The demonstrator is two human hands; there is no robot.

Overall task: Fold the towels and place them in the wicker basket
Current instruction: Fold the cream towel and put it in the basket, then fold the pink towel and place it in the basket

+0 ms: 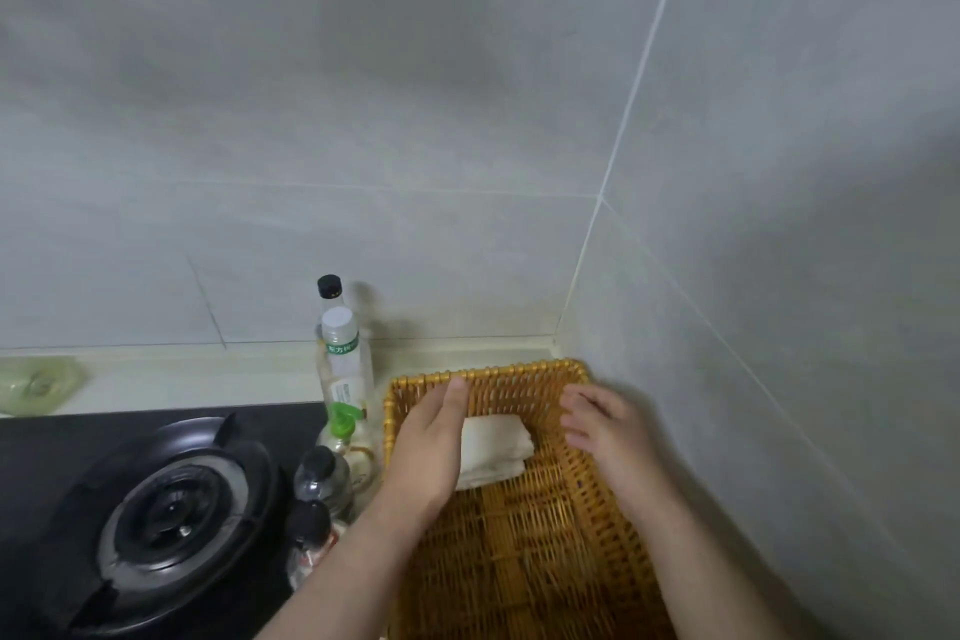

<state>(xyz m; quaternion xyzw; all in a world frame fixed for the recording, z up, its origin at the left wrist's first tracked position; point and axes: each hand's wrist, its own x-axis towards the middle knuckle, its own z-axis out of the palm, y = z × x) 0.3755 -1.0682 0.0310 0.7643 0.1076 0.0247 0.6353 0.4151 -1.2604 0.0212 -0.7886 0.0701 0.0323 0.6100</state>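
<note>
Folded white towel sits at far end of wicker basket, between both hands. Left hand flat, fingers straight, covering towel's left edge — contact likely, can't confirm. Right hand loose, fingers spread, holding nothing, just right of towel and apart from it. Left is nearer. Towel's long axis unclear — left part hidden. Judgement: this towel placed, hands free to lift out.
</note>
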